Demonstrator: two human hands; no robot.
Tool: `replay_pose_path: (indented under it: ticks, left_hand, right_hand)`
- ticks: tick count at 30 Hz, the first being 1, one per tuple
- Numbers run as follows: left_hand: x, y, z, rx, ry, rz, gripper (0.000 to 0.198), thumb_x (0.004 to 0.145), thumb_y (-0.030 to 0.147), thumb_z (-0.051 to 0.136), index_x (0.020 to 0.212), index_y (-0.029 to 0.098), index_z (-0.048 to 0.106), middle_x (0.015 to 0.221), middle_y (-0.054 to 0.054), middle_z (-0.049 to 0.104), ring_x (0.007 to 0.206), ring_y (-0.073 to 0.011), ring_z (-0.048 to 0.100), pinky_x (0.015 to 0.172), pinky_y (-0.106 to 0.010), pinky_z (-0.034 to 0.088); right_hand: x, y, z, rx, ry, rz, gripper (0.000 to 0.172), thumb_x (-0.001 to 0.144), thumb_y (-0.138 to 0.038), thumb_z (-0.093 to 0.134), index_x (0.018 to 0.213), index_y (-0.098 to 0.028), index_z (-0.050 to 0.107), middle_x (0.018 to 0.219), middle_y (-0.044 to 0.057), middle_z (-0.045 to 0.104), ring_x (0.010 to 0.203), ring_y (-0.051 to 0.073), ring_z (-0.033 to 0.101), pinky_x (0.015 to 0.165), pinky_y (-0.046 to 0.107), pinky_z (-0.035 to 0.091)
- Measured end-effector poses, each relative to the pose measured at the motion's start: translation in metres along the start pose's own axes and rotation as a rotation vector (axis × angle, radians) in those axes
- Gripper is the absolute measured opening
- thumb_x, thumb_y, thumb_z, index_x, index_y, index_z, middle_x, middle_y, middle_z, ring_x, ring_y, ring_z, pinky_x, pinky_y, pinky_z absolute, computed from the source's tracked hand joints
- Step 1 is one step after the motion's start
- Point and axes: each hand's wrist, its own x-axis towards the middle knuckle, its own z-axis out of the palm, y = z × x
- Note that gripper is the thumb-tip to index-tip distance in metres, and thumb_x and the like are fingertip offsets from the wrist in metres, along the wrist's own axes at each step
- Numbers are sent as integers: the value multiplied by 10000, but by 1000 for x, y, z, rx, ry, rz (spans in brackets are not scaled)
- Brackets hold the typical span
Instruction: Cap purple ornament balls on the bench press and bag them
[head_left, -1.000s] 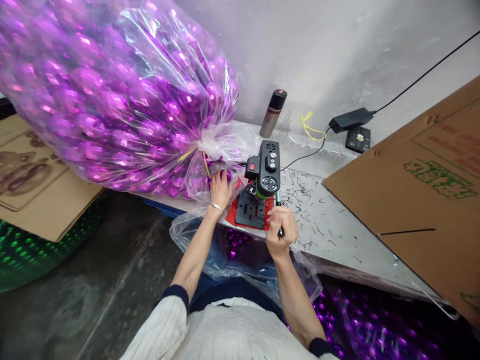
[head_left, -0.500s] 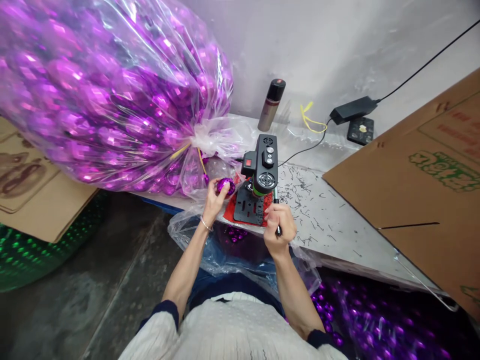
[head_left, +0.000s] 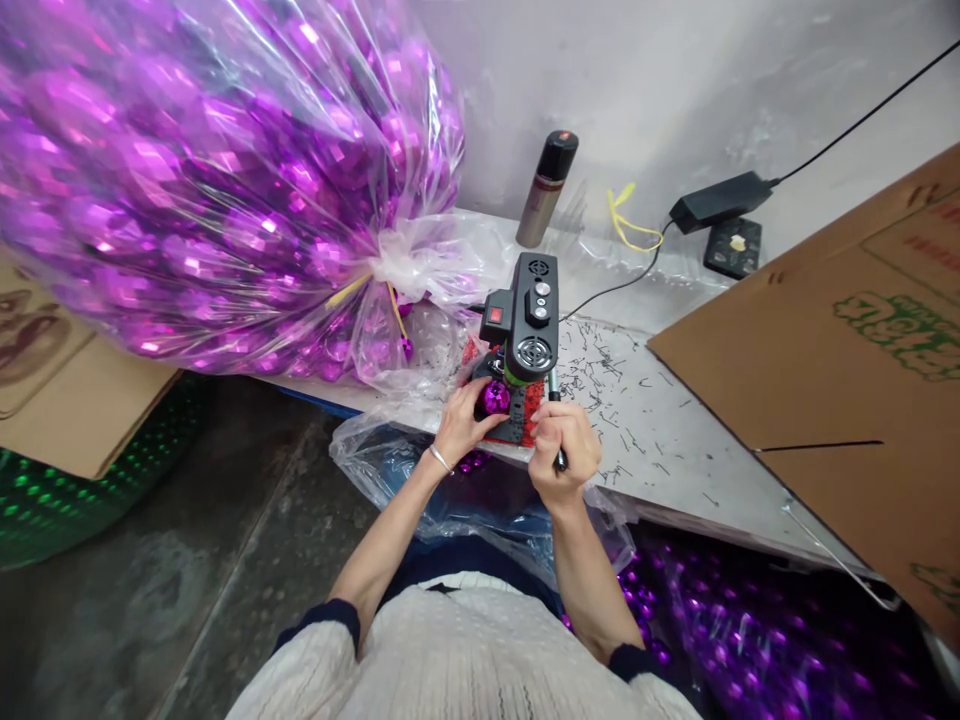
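A small black bench machine [head_left: 534,320] with a red switch stands on a red mat [head_left: 531,408] at the table's front edge. My left hand [head_left: 463,425] has its thumb and fingers around a shiny purple faceted ball [head_left: 496,397]. The ball is low over the slotted black base plate [head_left: 512,428], beside and partly below the machine's head. My right hand [head_left: 566,450] is closed round the black grip of a lever [head_left: 555,388] on the machine's right side. The machine head hides the tool tip and its distance from the ball.
A big clear bag [head_left: 247,200] of purple balls leans at the left. Thin black bits lie on the white table [head_left: 660,400]. Behind are a spray can [head_left: 547,190], a yellow tie [head_left: 630,225] and a power adapter [head_left: 724,200]. A cardboard box [head_left: 840,350] stands right.
My left hand has moved right with the purple ball, from beside the machine onto the base plate area. My right hand stays on the lever. The camera view has shifted slightly.
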Motion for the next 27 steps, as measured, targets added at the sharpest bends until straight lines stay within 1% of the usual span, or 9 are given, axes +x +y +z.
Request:
replay_pose_path:
  ticks: [2, 5, 12, 16, 20, 23, 27]
  left_hand:
    - [0, 0, 2, 18, 6, 30, 628, 875, 512, 724, 1379, 188, 534, 1302, -156, 675, 1243, -302, 640, 1070, -474, 509]
    - [1, 1, 3, 24, -2, 28, 623, 874, 496, 730, 1386, 200, 535, 1305, -151, 666, 1247, -302, 632, 1079, -482, 500]
    - [8, 1, -3, 25, -106, 6, 635, 820, 493, 785, 1357, 221, 584, 1228, -124, 680, 1169, -300, 660, 1039, -475, 525]
    - [9, 0, 0, 43, -74, -65, 671, 806, 518, 790, 1364, 206, 585, 1201, -129, 680, 1156, -309, 653, 1013, -473, 528]
    - [8, 1, 13, 62, -36, -121, 751, 795, 542, 793, 1425, 217, 545, 1268, -141, 632, 1224, -317, 614, 1027, -470, 507]
    - [6, 1, 21, 48, 0, -108, 759, 817, 554, 767, 1449, 216, 517, 1313, -148, 621, 1265, -315, 595, 1055, -477, 486]
    - [3, -2, 24, 40, 31, -57, 684, 823, 566, 759, 1377, 211, 570, 1309, -146, 662, 1254, -313, 618, 1083, -484, 469]
  right_hand:
    - [0, 0, 0, 0, 1, 1, 216, 947, -93, 486, 781, -229, 510, 703, -1, 598, 665, 136, 597, 605, 270, 476]
    - [-2, 1, 0, -1, 0, 8, 211, 944, -102, 489, 780, -231, 520, 704, -1, 610, 665, 141, 603, 610, 279, 477]
    - [-3, 1, -1, 5, -17, 10, 208, 933, -92, 488, 787, -233, 534, 696, -7, 621, 657, 142, 610, 604, 279, 473]
    - [-3, 1, -2, 6, -22, 7, 214, 942, -91, 481, 785, -231, 520, 707, -1, 615, 672, 137, 614, 607, 270, 478]
    - [-3, 1, -1, 2, -8, 7, 220, 951, -97, 478, 779, -230, 508, 708, 1, 606, 672, 134, 611, 602, 267, 476]
    - [-2, 1, -1, 7, -18, 6, 220, 952, -100, 477, 779, -231, 509, 703, -4, 604, 670, 135, 613, 608, 272, 478]
    - [-4, 1, -2, 1, -21, 12, 212, 960, -108, 471, 790, -227, 517, 729, 4, 613, 675, 132, 611, 613, 271, 479]
